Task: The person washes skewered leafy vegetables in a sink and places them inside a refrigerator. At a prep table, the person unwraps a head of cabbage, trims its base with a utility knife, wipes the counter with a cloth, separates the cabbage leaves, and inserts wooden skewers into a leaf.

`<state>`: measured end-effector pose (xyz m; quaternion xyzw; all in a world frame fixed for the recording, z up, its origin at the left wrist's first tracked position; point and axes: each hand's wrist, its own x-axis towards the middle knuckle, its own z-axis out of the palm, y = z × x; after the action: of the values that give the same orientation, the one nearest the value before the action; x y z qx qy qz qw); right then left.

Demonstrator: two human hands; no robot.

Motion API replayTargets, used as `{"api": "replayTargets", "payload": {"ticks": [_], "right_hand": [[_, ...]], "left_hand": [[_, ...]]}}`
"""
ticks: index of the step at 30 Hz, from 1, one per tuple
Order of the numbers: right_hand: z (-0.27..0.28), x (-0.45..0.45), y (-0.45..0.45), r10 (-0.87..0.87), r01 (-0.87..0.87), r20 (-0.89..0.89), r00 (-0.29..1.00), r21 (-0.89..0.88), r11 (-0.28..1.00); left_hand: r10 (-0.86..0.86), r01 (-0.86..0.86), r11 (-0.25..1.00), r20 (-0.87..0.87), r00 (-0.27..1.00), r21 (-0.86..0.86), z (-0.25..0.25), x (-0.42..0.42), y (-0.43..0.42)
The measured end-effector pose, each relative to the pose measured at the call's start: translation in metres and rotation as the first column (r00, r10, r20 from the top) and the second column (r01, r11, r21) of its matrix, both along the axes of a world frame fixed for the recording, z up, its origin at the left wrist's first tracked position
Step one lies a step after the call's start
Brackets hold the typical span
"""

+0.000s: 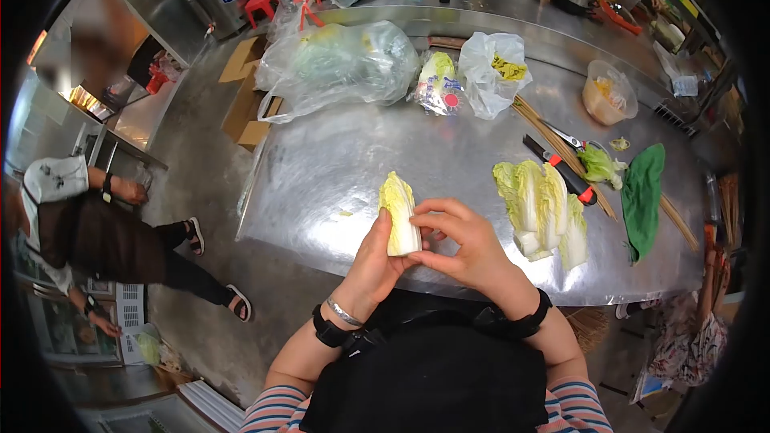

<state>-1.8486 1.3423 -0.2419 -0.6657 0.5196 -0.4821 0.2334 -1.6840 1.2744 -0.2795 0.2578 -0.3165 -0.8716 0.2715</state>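
Above the table's near edge, a small wedge of napa cabbage leaves stands upright between my hands, pale white at the base and yellow-green at the top. My left hand closes on its left side, with the thumb along the leaves. From the right, my right hand pinches the lower edge with thumb and fingertips; some fingers are hidden behind it. To the right, several cut napa cabbage pieces lie side by side on the steel table.
Beyond the cut pieces lie a black-and-red knife, bamboo skewers, scissors and a green cloth. Plastic bags and a plastic tub stand toward the back. Another person is on the left.
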Motion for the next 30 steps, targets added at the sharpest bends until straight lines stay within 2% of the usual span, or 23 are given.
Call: {"api": "replayTargets", "payload": {"ticks": [4,6,7,9,10,12,13,14,15,16,18,19,20,21,22,23,24,25,27,28,30], "right_hand": [[0.005,0.002,0.006,-0.033,0.026,-0.104,0.994,-0.069,0.997],[0.008,0.007,0.01,-0.133,0.118,-0.237,0.962,-0.075,0.99],[0.006,0.008,0.01,-0.13,0.116,-0.239,0.962,-0.074,0.991],[-0.001,0.01,0.006,-0.284,0.225,-0.305,0.909,-0.215,0.95],[-0.004,0.008,0.004,-0.284,0.224,-0.307,0.908,-0.217,0.95],[-0.013,-0.003,0.001,-0.343,0.3,-0.24,0.908,-0.198,0.933],[-0.017,-0.008,0.001,-0.346,0.302,-0.239,0.907,-0.202,0.932],[-0.022,-0.014,0.002,-0.338,0.337,0.038,0.94,0.025,0.941],[-0.024,-0.02,0.004,-0.362,0.292,0.311,0.879,0.249,0.923],[-0.022,-0.028,0.008,-0.363,0.293,0.316,0.877,0.248,0.924],[-0.009,-0.044,0.019,-0.403,0.23,0.599,0.692,0.346,0.909],[-0.003,-0.05,0.023,-0.422,0.257,0.589,0.689,0.346,0.902],[0.005,-0.06,0.034,-0.502,0.472,0.478,0.72,0.192,0.86],[0.015,-0.071,0.049,-0.604,0.644,0.356,0.713,0.007,0.765],[0.027,-0.083,0.064,-0.662,0.694,0.272,0.698,-0.031,0.719],[0.031,-0.1,0.076,-0.759,0.752,0.055,0.649,-0.197,0.629],[0.034,-0.113,0.085,-0.826,0.746,-0.142,0.545,-0.367,0.555],[0.033,-0.117,0.091,-0.838,0.755,-0.148,0.526,-0.373,0.539],[0.025,-0.122,0.098,-0.845,0.702,-0.313,0.433,-0.471,0.534],[0.013,-0.12,0.101,-0.799,0.7,-0.413,0.436,-0.403,0.59],[-0.009,-0.119,0.106,-0.558,0.624,-0.602,0.571,-0.123,0.771]], "left_hand": [[-0.021,0.022,1.0,0.04,0.999,-0.018,0.004,0.0,0.0],[0.037,-0.028,0.996,0.109,0.993,-0.089,0.004,0.0,0.002],[0.04,-0.03,0.996,0.107,0.993,-0.089,0.006,0.002,0.003],[0.023,0.012,0.985,0.196,0.98,-0.174,0.009,0.004,0.005],[0.024,0.011,0.984,0.194,0.981,-0.176,0.011,0.005,0.005],[-0.077,0.082,0.995,0.091,0.993,-0.058,0.014,0.008,0.003],[-0.061,0.061,0.998,0.035,0.997,0.021,0.008,0.008,0.001],[-0.064,0.063,0.998,0.037,0.997,0.017,0.002,0.011,-0.004],[-0.125,0.139,0.984,-0.12,0.985,0.115,-0.004,0.016,-0.011],[-0.165,0.225,0.954,-0.278,0.946,0.2,-0.01,0.021,-0.016],[-0.143,0.196,0.959,-0.251,0.958,0.203,-0.014,0.03,-0.017],[-0.079,0.127,0.971,-0.23,0.97,0.201,-0.01,0.033,-0.019],[-0.029,0.076,0.975,-0.218,0.976,0.208,-0.008,0.032,-0.019],[0.006,0.028,0.98,-0.175,0.985,0.195,-0.007,0.035,-0.023],[0.041,-0.017,0.984,-0.133,0.99,0.176,-0.007,0.04,-0.029],[0.066,-0.058,0.991,-0.064,0.996,0.119,-0.008,0.044,-0.036],[0.107,-0.108,0.993,0.006,0.994,0.049,-0.008,0.048,-0.041],[0.086,-0.086,0.995,-0.002,0.996,0.051,-0.007,0.05,-0.046],[0.118,-0.107,0.99,0.114,0.987,-0.095,-0.002,0.05,-0.055],[0.108,-0.098,0.991,0.108,0.988,-0.095,0.003,0.047,-0.059],[0.147,-0.023,0.927,0.307,0.94,-0.374,0.02,0.038,-0.067]]}}
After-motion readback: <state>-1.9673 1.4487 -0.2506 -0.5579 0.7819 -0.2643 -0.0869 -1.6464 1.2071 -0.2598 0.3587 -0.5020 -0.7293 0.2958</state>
